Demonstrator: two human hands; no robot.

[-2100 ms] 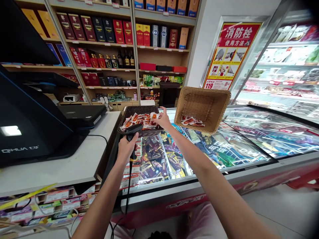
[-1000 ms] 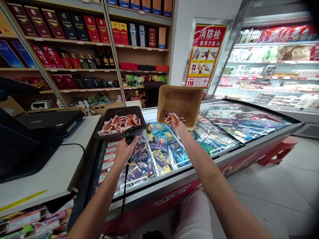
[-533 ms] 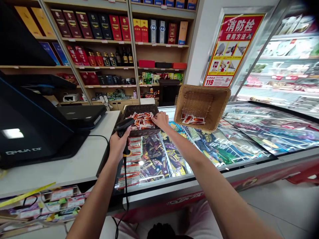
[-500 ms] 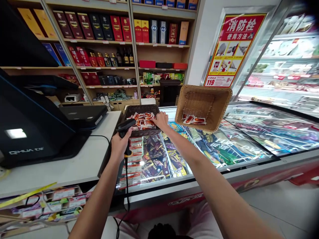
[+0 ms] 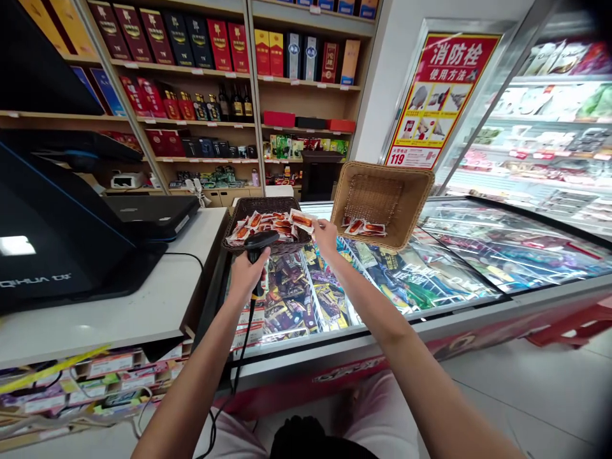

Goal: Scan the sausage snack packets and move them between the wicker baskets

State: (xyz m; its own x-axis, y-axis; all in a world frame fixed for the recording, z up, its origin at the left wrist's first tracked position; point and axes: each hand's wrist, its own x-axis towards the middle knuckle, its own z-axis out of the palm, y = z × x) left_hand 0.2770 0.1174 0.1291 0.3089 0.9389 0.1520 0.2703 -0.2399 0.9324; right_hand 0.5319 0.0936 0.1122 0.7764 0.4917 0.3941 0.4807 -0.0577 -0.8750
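Head view, hands (image 5: 246, 275) gripping scanner (image 5: 261, 240) left, packet (image 5: 301, 220) right

Our left hand (image 5: 247, 274) grips a black scanner (image 5: 261, 240); our right hand (image 5: 326, 237) pinches a wrapped snack (image 5: 301, 219) at the right rim of the dark basket (image 5: 268, 204), near the far left corner of the freezer (image 5: 306, 364).

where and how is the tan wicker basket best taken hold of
Probably by its right rim, coming from the right. The tan wicker basket tilts with its opening toward the camera, leaving that rim exposed, while wrapped packets lie low inside toward the left, and the right hand, holding another packet, is near the left edge.
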